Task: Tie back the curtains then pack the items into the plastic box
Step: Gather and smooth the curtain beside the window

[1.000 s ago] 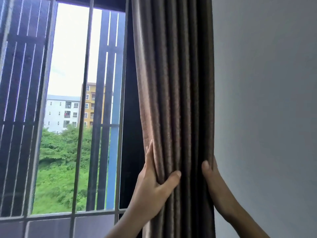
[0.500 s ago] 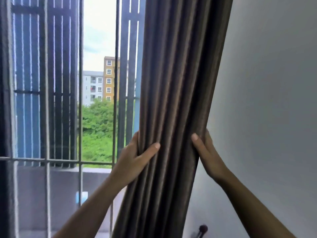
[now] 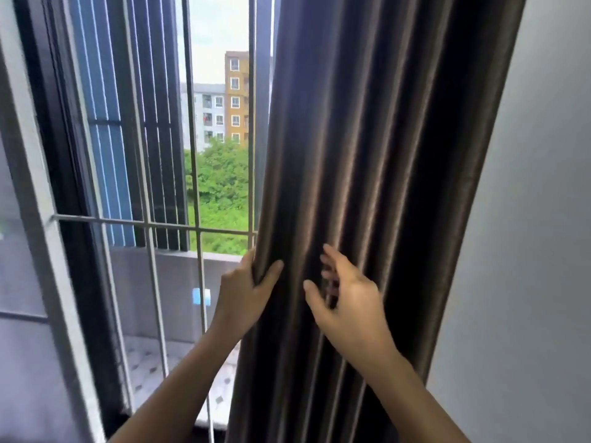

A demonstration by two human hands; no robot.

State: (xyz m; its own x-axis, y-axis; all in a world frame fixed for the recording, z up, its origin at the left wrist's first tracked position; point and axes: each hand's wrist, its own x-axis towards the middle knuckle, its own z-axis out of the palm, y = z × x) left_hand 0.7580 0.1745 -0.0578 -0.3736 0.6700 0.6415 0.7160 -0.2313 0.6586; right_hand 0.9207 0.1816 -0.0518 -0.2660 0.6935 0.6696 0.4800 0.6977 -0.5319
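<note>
Gripping the curtain [image 3: 367, 155] edge, left hand [image 3: 246, 295]; right hand [image 3: 348, 302] fingers [image 3: 332, 255] spread before folds.

A plain grey wall [image 3: 527, 219] stands right; left, a barred window [image 3: 198, 231] shows daylight, green trees [image 3: 220, 187] and far apartment blocks [image 3: 224, 103].

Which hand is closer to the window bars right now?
Left. The left hand grips the curtain's edge right beside the window bars; the right hand is open farther across the folds.
</note>
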